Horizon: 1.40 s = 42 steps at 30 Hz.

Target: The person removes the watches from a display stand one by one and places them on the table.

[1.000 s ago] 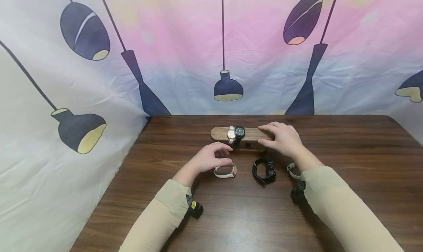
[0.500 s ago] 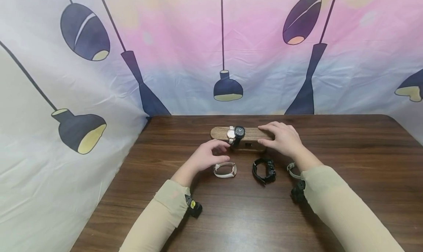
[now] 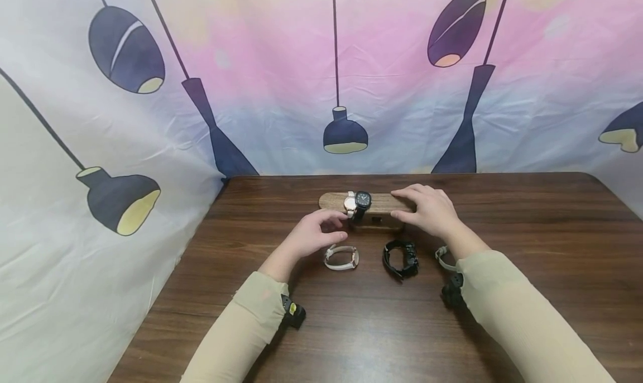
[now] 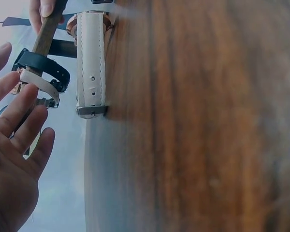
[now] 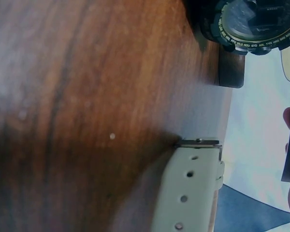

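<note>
A wooden T-shaped watch stand (image 3: pixel 387 202) lies toward the back of the table. Around its bar sit a white-strapped watch (image 3: pixel 350 204) with a rose-gold case and a square black watch (image 3: pixel 363 199), side by side. My right hand (image 3: pixel 429 209) grips the bar's right end between thumb and fingers. Near the white-strapped watch, my left hand (image 3: pixel 312 233) has its fingers loosely bent and spread, holding nothing; whether a fingertip touches that watch I cannot tell. Below the left hand, another white watch (image 4: pixel 91 63) stands on its side on the table.
On the table (image 3: pixel 361 338), a chunky black watch (image 3: pixel 412 260) stands in front of the stand. A pale-strapped watch (image 5: pixel 186 193) is farther right, partly hidden by the right wrist in the head view. A cloth printed with lamps (image 3: pixel 281 92) hangs behind the table.
My left hand has drawn slightly back and left, away from the watches on the stand. The right hand keeps its grip, and the watches have not moved.
</note>
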### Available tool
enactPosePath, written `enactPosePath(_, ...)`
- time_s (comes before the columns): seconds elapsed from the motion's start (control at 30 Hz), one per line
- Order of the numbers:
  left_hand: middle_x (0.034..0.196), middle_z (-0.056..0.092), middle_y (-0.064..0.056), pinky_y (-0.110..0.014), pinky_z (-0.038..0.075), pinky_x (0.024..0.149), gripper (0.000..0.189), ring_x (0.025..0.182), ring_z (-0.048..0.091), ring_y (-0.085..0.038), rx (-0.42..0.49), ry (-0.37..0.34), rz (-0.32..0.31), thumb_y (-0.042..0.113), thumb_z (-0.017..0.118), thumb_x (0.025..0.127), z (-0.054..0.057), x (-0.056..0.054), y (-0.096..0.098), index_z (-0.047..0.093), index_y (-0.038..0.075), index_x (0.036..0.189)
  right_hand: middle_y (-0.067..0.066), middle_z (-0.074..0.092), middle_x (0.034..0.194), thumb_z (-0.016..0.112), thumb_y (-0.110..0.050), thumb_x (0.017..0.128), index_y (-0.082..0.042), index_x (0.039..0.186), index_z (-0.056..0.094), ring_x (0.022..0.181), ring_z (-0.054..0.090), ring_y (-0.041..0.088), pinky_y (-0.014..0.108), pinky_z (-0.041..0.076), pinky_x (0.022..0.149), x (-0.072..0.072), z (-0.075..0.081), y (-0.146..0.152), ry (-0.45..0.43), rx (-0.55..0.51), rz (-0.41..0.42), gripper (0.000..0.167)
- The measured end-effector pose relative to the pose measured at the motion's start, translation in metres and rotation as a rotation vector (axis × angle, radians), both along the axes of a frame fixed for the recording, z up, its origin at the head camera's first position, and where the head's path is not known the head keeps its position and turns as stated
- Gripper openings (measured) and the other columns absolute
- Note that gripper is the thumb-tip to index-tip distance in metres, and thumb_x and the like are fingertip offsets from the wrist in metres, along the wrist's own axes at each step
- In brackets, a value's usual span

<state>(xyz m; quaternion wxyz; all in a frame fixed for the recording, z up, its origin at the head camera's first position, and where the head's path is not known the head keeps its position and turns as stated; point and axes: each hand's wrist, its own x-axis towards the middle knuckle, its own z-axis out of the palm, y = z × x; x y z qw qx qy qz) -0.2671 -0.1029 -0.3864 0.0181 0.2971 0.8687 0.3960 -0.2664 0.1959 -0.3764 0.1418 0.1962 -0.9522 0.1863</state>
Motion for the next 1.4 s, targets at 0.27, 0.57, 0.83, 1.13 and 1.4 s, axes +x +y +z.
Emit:
enactPosePath(0.27, 0.081, 0.055, 0.003, -0.031, 0.043, 0.069, 0.036, 0.078, 0.051, -0.014, 0.009, 0.035, 0.033, 0.023, 0.074, 0.081, 0.005, -0.001, 0.002, 0.065, 0.016, 0.115, 0.008, 0.053, 0.128, 0.063, -0.051, 0.084, -0.020, 0.130, 0.057, 0.116, 0.048, 0.031, 0.052, 0.032, 0.094, 0.000, 0.001, 0.001, -0.007, 0.002, -0.002, 0.056)
enactPosePath(0.57, 0.077, 0.052, 0.002, -0.031, 0.042, 0.066, 0.032, 0.074, 0.049, -0.013, 0.041, 0.081, 0.064, 0.023, 0.074, 0.080, 0.008, -0.004, 0.002, 0.068, 0.016, 0.111, 0.008, 0.053, 0.128, 0.064, -0.049, 0.084, -0.020, 0.130, 0.057, 0.115, 0.048, 0.031, 0.051, 0.032, 0.094, 0.001, 0.002, 0.000, -0.001, 0.001, -0.006, 0.055)
enactPosePath(0.83, 0.089, 0.054, -0.006, -0.032, 0.042, 0.072, 0.030, 0.083, 0.049, -0.017, 0.027, 0.113, 0.076, 0.024, 0.074, 0.080, 0.008, -0.006, -0.002, 0.069, 0.016, 0.109, 0.008, 0.052, 0.129, 0.063, -0.051, 0.085, -0.021, 0.131, 0.057, 0.117, 0.047, 0.031, 0.052, 0.031, 0.095, 0.001, 0.001, -0.001, -0.014, 0.008, -0.002, 0.056)
enactPosePath(1.13, 0.097, 0.048, 0.000, -0.034, 0.040, 0.079, 0.032, 0.097, 0.041, -0.018, 0.028, 0.176, 0.118, 0.025, 0.077, 0.078, 0.008, -0.008, -0.004, 0.070, 0.017, 0.107, 0.008, 0.052, 0.129, 0.063, -0.051, 0.085, -0.021, 0.131, 0.056, 0.117, 0.047, 0.031, 0.051, 0.031, 0.095, 0.001, 0.002, -0.001, -0.024, 0.010, -0.006, 0.056)
enactPosePath(1.4, 0.097, 0.047, 0.000, -0.033, 0.041, 0.078, 0.033, 0.097, 0.040, -0.019, 0.001, 0.166, 0.111, 0.026, 0.077, 0.078, 0.012, -0.011, -0.003, 0.069, 0.018, 0.109, 0.007, 0.052, 0.128, 0.063, -0.051, 0.085, -0.021, 0.131, 0.056, 0.116, 0.047, 0.030, 0.051, 0.030, 0.095, 0.001, 0.001, -0.002, -0.024, 0.008, -0.009, 0.056)
